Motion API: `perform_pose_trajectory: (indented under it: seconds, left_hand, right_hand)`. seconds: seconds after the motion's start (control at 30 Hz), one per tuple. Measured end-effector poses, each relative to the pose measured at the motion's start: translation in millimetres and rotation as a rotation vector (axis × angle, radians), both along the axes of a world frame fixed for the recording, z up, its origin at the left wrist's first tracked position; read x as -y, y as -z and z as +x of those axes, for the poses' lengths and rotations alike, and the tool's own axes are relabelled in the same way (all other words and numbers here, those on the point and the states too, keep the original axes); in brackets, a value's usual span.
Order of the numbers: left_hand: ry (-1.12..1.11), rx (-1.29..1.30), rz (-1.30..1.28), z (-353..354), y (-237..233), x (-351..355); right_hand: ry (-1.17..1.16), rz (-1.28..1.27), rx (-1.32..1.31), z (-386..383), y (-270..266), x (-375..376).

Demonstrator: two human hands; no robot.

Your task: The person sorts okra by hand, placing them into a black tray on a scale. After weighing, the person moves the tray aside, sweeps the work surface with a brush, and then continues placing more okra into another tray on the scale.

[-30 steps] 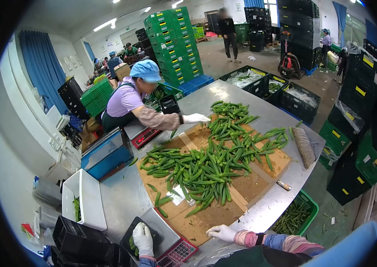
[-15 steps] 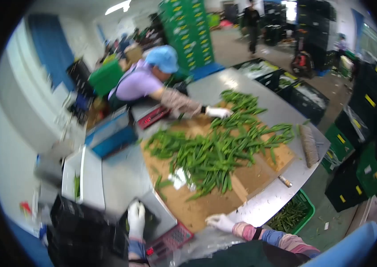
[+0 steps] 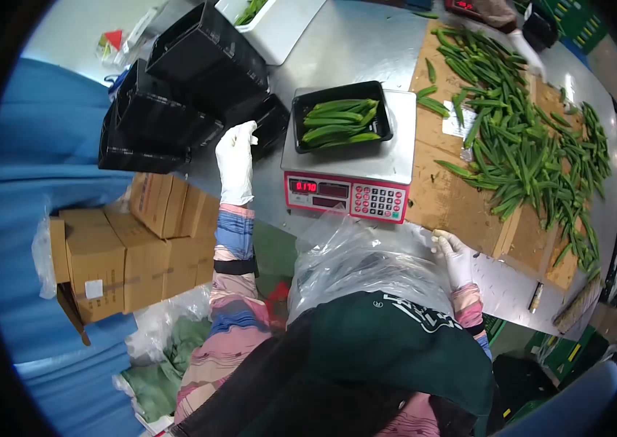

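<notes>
My left hand [image 3: 235, 164], in a white glove, is closed beside the stacked black trays [image 3: 206, 62]; what its fingers hold, if anything, is hidden. To its right, a black tray of okra [image 3: 341, 116] rests on a scale [image 3: 401, 138] whose red display reads 0.170. My right hand [image 3: 455, 258], also gloved, is at the near table edge beside the cardboard [image 3: 432, 200], its fingers loosely apart and holding nothing. A large pile of loose okra [image 3: 519, 146] lies over the cardboard.
A co-worker's gloved hand [image 3: 530, 54] reaches the far side of the pile. A white bin [image 3: 286, 29] stands at the back. Cardboard boxes [image 3: 93, 255] are at the left. A brush [image 3: 578, 302] lies at the table's right. Clear plastic [image 3: 366, 269] hangs in front of me.
The view has swung down and left, bringing the scale and filled tray into clear sight. My left hand remains near the black trays, my right near the table edge.
</notes>
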State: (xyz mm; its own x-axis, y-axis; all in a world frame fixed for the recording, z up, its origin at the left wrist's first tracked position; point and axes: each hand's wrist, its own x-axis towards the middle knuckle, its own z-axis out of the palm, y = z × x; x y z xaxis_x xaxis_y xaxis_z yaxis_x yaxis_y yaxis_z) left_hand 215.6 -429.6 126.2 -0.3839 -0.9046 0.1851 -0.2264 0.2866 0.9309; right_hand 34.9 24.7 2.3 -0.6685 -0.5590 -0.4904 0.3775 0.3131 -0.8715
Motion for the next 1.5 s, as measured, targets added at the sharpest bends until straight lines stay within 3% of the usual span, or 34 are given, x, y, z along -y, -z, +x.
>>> perform_pose_trajectory:
  seconds: [0.17,0.27,0.43,0.5,0.57,0.63,0.77,0.83,0.9,0.97,1.03,1.07,1.1,1.27,1.37,1.4,1.43,1.5]
  left_hand:
    - [0.053,0.053,-0.074,11.2,13.1,1.1]
    - [0.157,-0.072,0.245,-2.0,31.6,-5.4]
    - [0.26,0.206,0.246,-43.1,29.7,-20.2]
    - [0.318,0.162,0.09,-50.4,68.9,2.8]
    - [0.308,0.252,0.075,-59.4,54.9,2.4]
    - [0.361,0.216,0.105,-63.5,71.4,16.1]
    - [0.447,0.318,0.033,-76.0,46.4,7.9]
    - [0.515,0.245,0.138,-79.9,49.7,-0.5]
    - [0.538,0.256,0.198,-84.7,37.9,-20.5]
    - [0.544,0.331,0.224,-88.4,25.7,-39.3]
    - [0.549,0.25,0.277,-89.4,31.6,-48.5]
    - [0.541,0.252,0.285,-89.6,29.0,-52.8]
    - [0.533,0.253,0.292,-89.5,28.2,-55.2]
    - [0.506,0.229,0.316,-86.9,27.8,-59.1]
    - [0.489,0.24,0.322,-84.7,20.8,-60.9]
    - [0.475,0.247,0.319,-81.8,18.4,-61.4]
    - [0.461,0.251,0.317,-78.6,18.8,-60.7]
    - [0.443,0.255,0.334,-75.3,24.0,-59.0]
  right_hand:
    - [-0.071,0.073,0.01,-0.2,-3.8,12.7]
    - [-0.115,0.105,-0.045,1.3,4.9,13.3]
    - [-0.108,0.205,-0.041,6.9,-21.2,19.4]
    - [-0.01,0.149,0.037,10.2,1.6,11.5]
    - [0.016,0.196,0.041,11.3,1.2,13.4]
    - [0.054,0.18,0.055,11.0,7.7,11.8]
    - [0.113,0.21,0.009,1.0,15.9,4.4]
    - [0.131,0.23,-0.094,-15.6,14.6,2.1]
    - [0.296,0.128,-0.074,-34.3,17.4,5.1]
    - [0.27,0.251,-0.18,-61.5,11.6,9.3]
    - [0.274,0.331,-0.402,-84.5,15.3,23.0]
    - [0.251,0.36,-0.665,-93.6,12.3,33.0]
    - [0.24,0.366,-0.763,-103.1,10.2,45.0]
    - [-0.107,0.722,-1.047,-135.6,27.1,81.9]
    - [-0.004,0.619,-0.879,-142.1,25.2,85.0]
    - [0.04,0.596,-0.712,-144.5,20.8,86.6]
    - [0.034,0.496,-0.642,-147.5,18.8,86.4]
    - [0.12,0.027,-0.243,-143.8,2.2,87.4]
